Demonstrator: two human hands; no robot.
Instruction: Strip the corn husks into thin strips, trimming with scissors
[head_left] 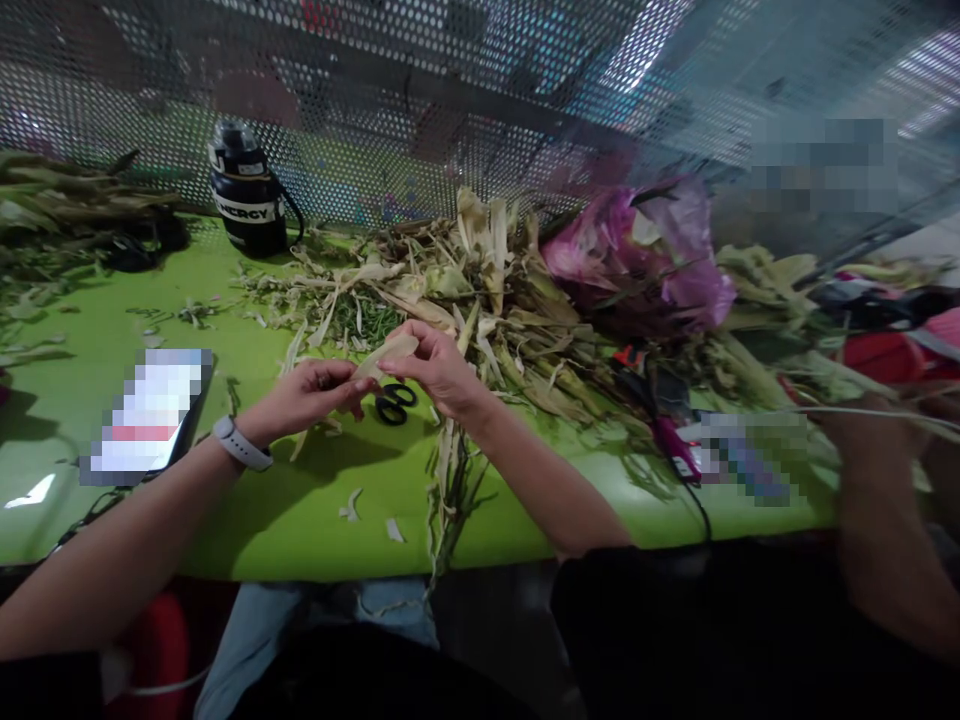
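Phone (pixel 161 410) on the counter's (pixel 285 535) left, bottle (pixel 251 212) behind it, in front of the mesh screen (pixel 352 140)! Husks (pixel 496 260) heap up centre, bag (pixel 637 260) to their right; scissors (pixel 387 411) lie before the heap, between left hand (pixel 319 390) and right hand (pixel 442 372), with scraps (pixel 394 530) nearer the counter's front edge.

A black bottle (pixel 253 188) is standing on the green counter (pixel 300 525) before a perforated panel (pixel 352 120); a lit phone (pixel 154 415) is lying at left, and a pink plastic bag (pixel 596 240) is resting at right.
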